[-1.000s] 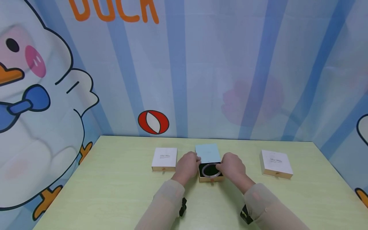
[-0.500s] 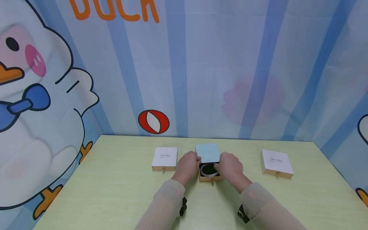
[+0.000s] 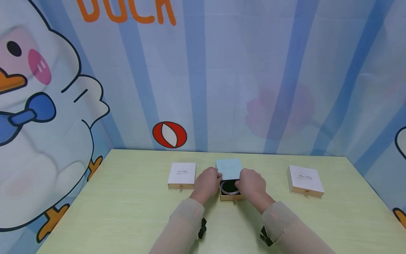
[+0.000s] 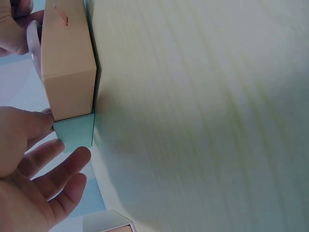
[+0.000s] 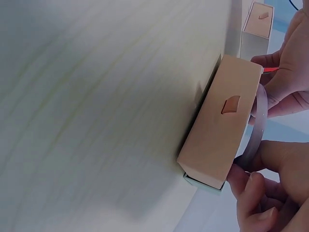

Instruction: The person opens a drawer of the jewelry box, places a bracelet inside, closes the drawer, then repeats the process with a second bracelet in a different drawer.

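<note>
A drawer-style jewellery box with a light blue sleeve (image 3: 229,169) sits mid-table, its cream drawer (image 3: 232,198) pulled out toward me. Inside the drawer is black lining, and a small tab hangs on its front. A pale lilac bangle (image 5: 260,116) leans in the drawer, part of its ring standing above the rim. My right hand (image 3: 252,184) pinches the bangle near the drawer's right side. On the box's left side my left hand (image 3: 206,181) holds the box where sleeve and drawer meet, its other fingers spread beside the sleeve in the left wrist view.
Two white boxes with cream drawers, both closed, stand on the pale wooden table (image 3: 127,211): a left white box (image 3: 182,173) close to my left hand, and a right white box (image 3: 305,180) farther off. A printed curtain (image 3: 222,70) hangs behind the table.
My right hand has shifted a little left, bringing the bangle leftward in the drawer. The left hand and the box stay practically where they were.
</note>
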